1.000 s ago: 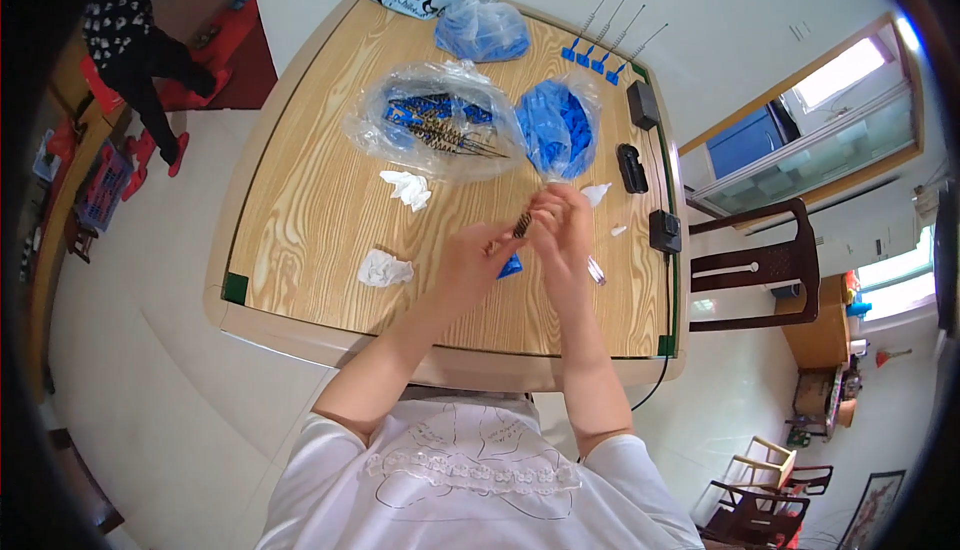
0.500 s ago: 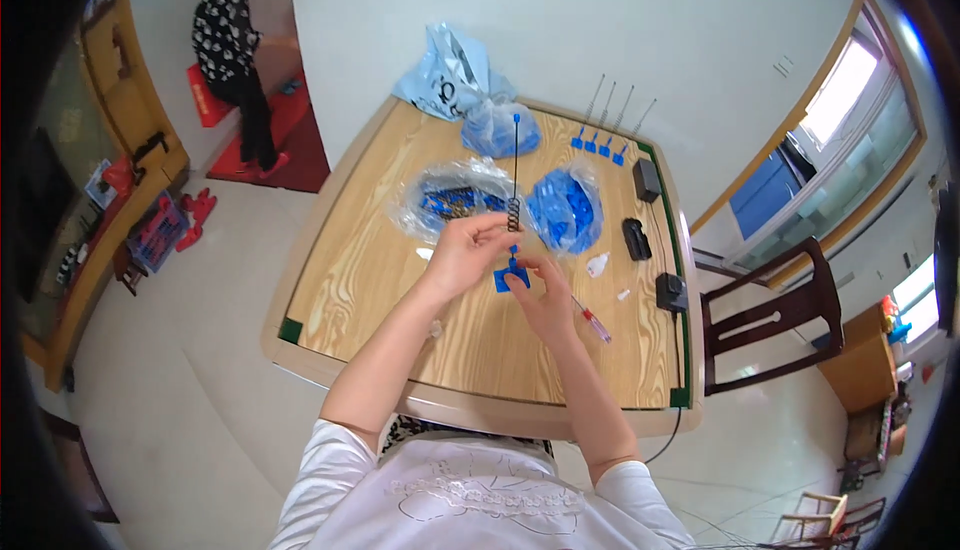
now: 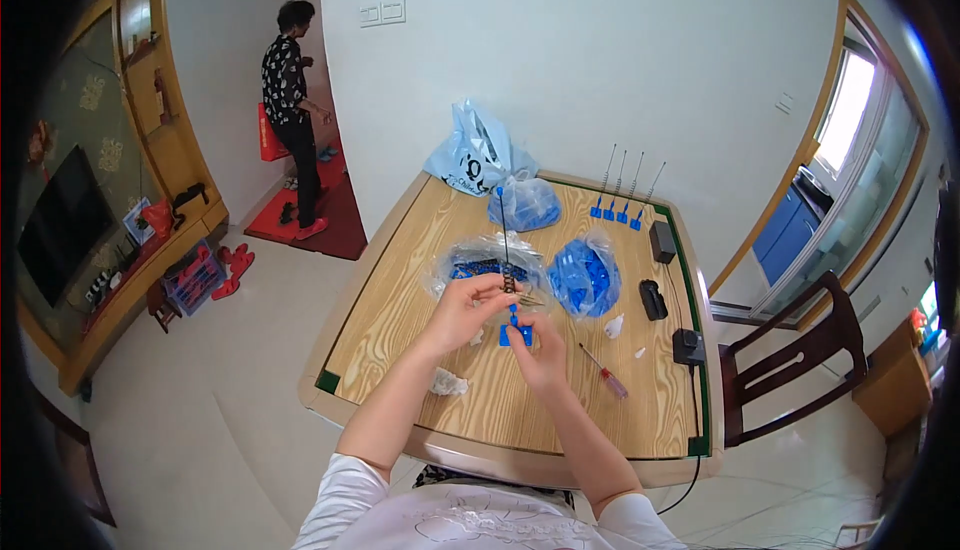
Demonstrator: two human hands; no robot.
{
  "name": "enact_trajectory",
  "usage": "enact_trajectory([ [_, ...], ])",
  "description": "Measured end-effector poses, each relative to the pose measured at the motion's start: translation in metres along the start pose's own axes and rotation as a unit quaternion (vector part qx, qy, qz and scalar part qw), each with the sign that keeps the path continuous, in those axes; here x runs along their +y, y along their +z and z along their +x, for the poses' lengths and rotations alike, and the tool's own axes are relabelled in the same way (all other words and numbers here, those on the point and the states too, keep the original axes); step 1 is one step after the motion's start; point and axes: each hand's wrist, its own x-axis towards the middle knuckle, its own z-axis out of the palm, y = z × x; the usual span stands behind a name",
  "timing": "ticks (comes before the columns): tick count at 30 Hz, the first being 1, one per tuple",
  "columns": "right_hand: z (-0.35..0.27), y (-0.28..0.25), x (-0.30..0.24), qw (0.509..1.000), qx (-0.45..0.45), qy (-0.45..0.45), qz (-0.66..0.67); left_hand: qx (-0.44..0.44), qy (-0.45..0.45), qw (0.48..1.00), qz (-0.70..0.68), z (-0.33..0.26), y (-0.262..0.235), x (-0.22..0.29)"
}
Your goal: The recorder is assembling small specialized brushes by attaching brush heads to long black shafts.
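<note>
In the head view, the left hand (image 3: 468, 312) pinches, thumb against fingertips, near the lower end of a dark coil spring (image 3: 508, 277). The right hand (image 3: 541, 352) grips the flat blue plastic base (image 3: 508, 337) below, its thumb lying over the near side. The two holds, one just above the other, seem meant to keep the parts in line; whether the joint is fully seated is hidden by the fingers. From the coil a thin rod (image 3: 505, 234) rises almost upright to a small blue tip (image 3: 500, 192). The whole piece is held in front of the body, over the wooden table (image 3: 585, 420), probably for a clear look at the joint.

Just beyond the hands lie a clear plastic bag (image 3: 440, 271) with springs and blue parts and, to its right, a bag of blue plastic pieces (image 3: 588, 278), both apparently within easy reach. Four similar spring pieces (image 3: 609, 214) stand in a row near the far edge, on their flat bases, likely set aside so their tall rods stay out of the way. A screwdriver (image 3: 613, 383) lies right of the right hand, untouched, with its handle toward the person.
</note>
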Motion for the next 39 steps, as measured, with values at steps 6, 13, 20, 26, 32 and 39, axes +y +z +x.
enact_trajectory([
  [6,-0.002,-0.003,-0.004,0.997,-0.047,0.025,0.06,-0.034,-0.018,0.999,-0.008,0.001,-0.009,0.018],
  [13,0.002,-0.007,-0.005,0.99,-0.078,0.012,0.116,-0.075,-0.068,0.995,-0.016,0.002,-0.007,0.028],
  [20,0.0,-0.007,-0.008,0.986,-0.065,0.064,0.137,-0.051,-0.064,0.996,-0.03,0.008,-0.006,0.012],
  [26,0.0,-0.004,-0.001,0.985,-0.058,0.1,0.131,-0.026,-0.054,0.994,-0.094,0.01,-0.005,-0.008],
  [32,0.0,0.0,0.004,0.989,-0.013,0.094,0.115,-0.019,-0.053,0.991,-0.118,0.009,-0.002,-0.017],
  [39,-0.002,-0.002,0.004,0.997,0.017,0.038,0.061,-0.022,-0.086,0.984,-0.152,0.008,0.0,-0.016],
])
